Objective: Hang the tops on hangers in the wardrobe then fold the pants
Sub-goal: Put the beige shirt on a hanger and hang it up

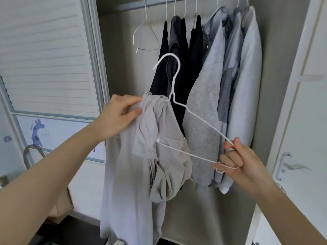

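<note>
The left hand [122, 114] pinches the bunched collar of a pale grey top [141, 156], thumb and fingers closed on the cloth just left of the hanger's neck. The right hand [237, 160] grasps the right end of the white wire hanger [200, 121], fingers curled round its corner. The top hangs from the hanger's left arm only, its body dropping straight down; the right arm and bottom wire are bare. The hanger's long axis slopes from upper left down to lower right, hook uppermost, pointing left. In my judgement the coming move turns on this: the uncovered shoulder lies toward the right hand, so the cloth must be drawn rightward along the wire.

Farther off, inside the wardrobe, an empty hanger [145, 36] sits left of the dark tops [178, 50] and grey tops [230, 76]. No legible writing or brand found.
</note>
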Action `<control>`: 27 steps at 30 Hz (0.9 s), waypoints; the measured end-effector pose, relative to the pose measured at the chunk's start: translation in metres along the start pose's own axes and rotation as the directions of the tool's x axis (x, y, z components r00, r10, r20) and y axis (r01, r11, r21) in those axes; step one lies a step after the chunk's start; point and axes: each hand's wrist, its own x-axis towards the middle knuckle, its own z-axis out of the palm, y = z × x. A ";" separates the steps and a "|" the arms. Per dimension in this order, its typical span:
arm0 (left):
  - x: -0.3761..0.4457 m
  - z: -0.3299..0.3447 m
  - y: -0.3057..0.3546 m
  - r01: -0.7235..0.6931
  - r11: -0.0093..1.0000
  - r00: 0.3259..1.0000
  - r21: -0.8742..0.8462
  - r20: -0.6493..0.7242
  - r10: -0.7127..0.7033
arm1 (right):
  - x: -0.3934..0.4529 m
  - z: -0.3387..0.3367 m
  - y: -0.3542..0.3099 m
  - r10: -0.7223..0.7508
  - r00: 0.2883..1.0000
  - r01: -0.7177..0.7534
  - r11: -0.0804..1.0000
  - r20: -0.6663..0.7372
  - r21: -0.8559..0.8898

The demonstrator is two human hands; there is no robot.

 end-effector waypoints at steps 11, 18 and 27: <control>0.008 0.010 0.013 0.011 0.997 1.000 0.074 -0.019 -0.010 | 0.010 -0.022 -0.012 0.092 0.986 -0.096 0.995 0.140 0.026; 0.011 0.035 0.032 0.098 0.986 0.995 -0.135 -0.005 -0.099 | 0.029 -0.003 -0.006 -0.095 0.974 -0.017 0.874 -0.205 -0.486; 0.001 0.061 0.014 0.281 0.800 0.939 -0.531 -0.021 -0.344 | -0.011 0.043 0.065 -0.521 0.846 0.260 0.215 0.115 -0.941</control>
